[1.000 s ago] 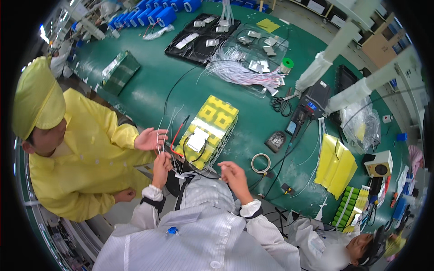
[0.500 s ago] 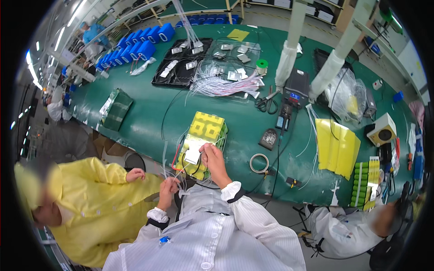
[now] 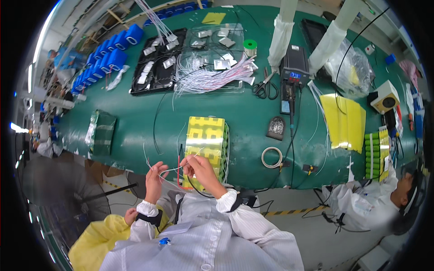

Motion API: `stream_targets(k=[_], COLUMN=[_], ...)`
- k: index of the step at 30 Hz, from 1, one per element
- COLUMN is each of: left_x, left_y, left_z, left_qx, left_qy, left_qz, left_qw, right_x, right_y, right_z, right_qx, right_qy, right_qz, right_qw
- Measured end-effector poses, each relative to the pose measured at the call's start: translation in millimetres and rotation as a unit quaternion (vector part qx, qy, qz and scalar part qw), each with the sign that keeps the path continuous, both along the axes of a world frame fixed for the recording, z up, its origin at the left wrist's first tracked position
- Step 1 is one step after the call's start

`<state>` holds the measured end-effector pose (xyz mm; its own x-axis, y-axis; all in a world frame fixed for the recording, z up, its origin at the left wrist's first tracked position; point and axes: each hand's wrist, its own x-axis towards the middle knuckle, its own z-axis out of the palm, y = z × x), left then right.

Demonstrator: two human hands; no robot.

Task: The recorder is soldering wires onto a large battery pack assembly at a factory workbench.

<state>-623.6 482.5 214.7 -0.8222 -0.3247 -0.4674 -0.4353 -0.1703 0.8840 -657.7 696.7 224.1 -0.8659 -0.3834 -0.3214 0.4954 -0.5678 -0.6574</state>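
A battery pack of green cells with a yellow top sheet [image 3: 205, 132] lies at the near edge of the green table, in front of me. Over its near left corner, my right hand [image 3: 201, 173] pinches a thin white wire [image 3: 173, 169]. That same wire runs across to my left hand [image 3: 154, 181], left of the pack, whose fingers are closed on it. More loose wires hang about the pack's left side, among them a red lead [image 3: 178, 171] and a black one [image 3: 194, 186]. Part of the pack's near end is hidden behind my right hand.
Beyond the pack lie a bundle of white wires [image 3: 212, 77], a black tray [image 3: 156, 67], scissors [image 3: 266, 86] and a soldering station [image 3: 294, 67]. A tape roll [image 3: 271, 157] sits to the right. A person in yellow [image 3: 97, 237] is at lower left; another in white [image 3: 361, 205] sits right.
Both hands have moved up from the pack's near end, with wire stretched between them. The white rectangular piece on the pack no longer shows. The person in yellow has dropped lower in view.
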Motion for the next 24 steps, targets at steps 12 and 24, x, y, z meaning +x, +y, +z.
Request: stream_targets(k=[12, 24], left_x=[-66.2, -47.5], left_y=[-69.2, -86.1], left_z=[-54.9, -106.1], left_qx=[0.425, 0.147], left_qy=[-0.193, 0.133], left_qz=[-0.229, -0.370], left_qw=[0.854, 0.908], right_x=[-25.6, 25.4], right_y=[-45.0, -30.8], right_z=[-28.5, -9.7], right_qx=[0.361, 0.424], right_qy=[0.108, 0.362], right_qz=[0.045, -0.087], right_qw=[0.925, 0.826])
